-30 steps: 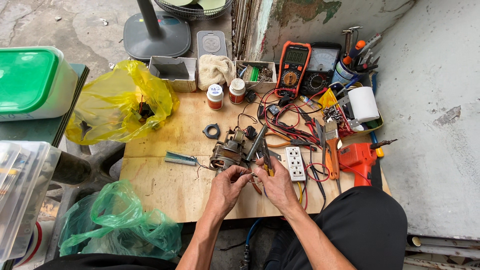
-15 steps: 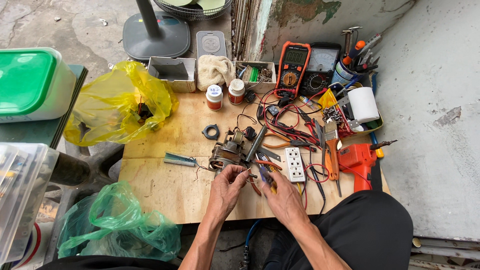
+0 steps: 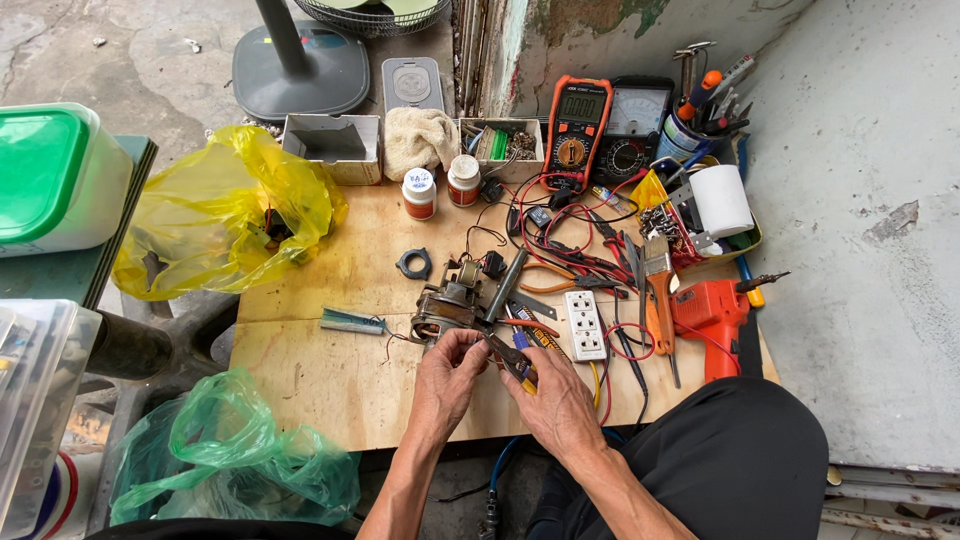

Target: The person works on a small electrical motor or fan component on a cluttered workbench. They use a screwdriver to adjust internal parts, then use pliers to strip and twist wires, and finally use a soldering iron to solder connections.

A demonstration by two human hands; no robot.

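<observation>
A small electric motor (image 3: 447,301) with copper windings lies on the plywood board (image 3: 330,380). My left hand (image 3: 447,375) pinches a thin wire coming off the motor, just in front of it. My right hand (image 3: 553,395) grips pliers (image 3: 510,358) with dark and yellow handles, their jaws pointing left toward my left fingertips and the wire. The two hands nearly touch near the board's front edge.
Behind the motor: a black ring (image 3: 413,264), two small jars (image 3: 440,187), an orange multimeter (image 3: 578,122), tangled red and black leads (image 3: 570,245). A white power strip (image 3: 585,325), brush (image 3: 657,285), orange soldering gun (image 3: 712,318) lie right. Yellow bag (image 3: 215,215) and green bag (image 3: 235,450) sit left.
My right hand has brought the pliers closer to the left fingers, and both hands have shifted slightly toward the motor. The motor and tools on the board stay put.
</observation>
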